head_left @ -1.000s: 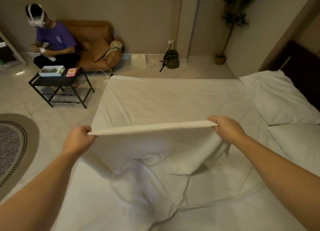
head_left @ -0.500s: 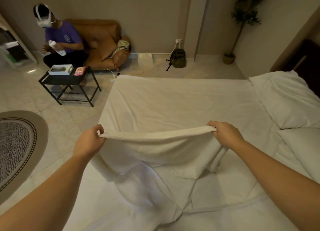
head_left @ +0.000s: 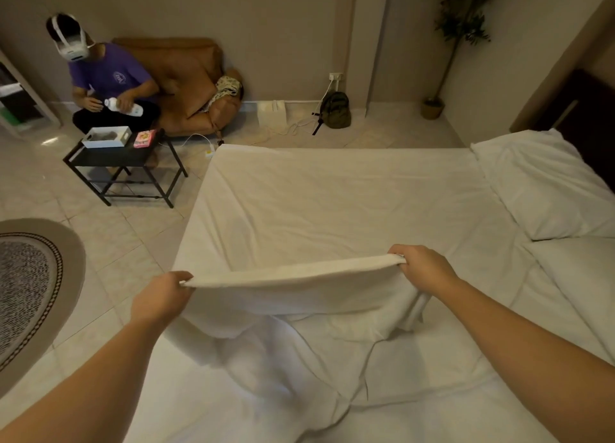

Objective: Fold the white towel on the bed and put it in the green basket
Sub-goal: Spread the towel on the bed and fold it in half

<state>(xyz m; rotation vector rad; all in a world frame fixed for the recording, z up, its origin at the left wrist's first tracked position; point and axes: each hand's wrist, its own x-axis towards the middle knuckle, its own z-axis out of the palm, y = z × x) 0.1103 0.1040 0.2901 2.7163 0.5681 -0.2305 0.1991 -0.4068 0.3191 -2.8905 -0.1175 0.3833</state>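
Observation:
The white towel (head_left: 293, 293) is stretched between my hands above the near part of the bed (head_left: 332, 203). My left hand (head_left: 163, 298) pinches its left corner and my right hand (head_left: 422, 269) pinches its right corner. The top edge runs nearly straight between them, slightly higher on the right. The rest of the towel hangs down and trails in loose folds onto the sheet toward me. The green basket is not in view.
Two white pillows (head_left: 545, 189) lie at the right of the bed. On the floor to the left are a black side table (head_left: 123, 163) and a round rug (head_left: 30, 289). A person in a purple shirt (head_left: 106, 76) sits by a brown sofa (head_left: 193, 86).
My hands have come lower and nearer to me with the towel edge, which now sits lower over the bed. My view has shifted a little to the left.

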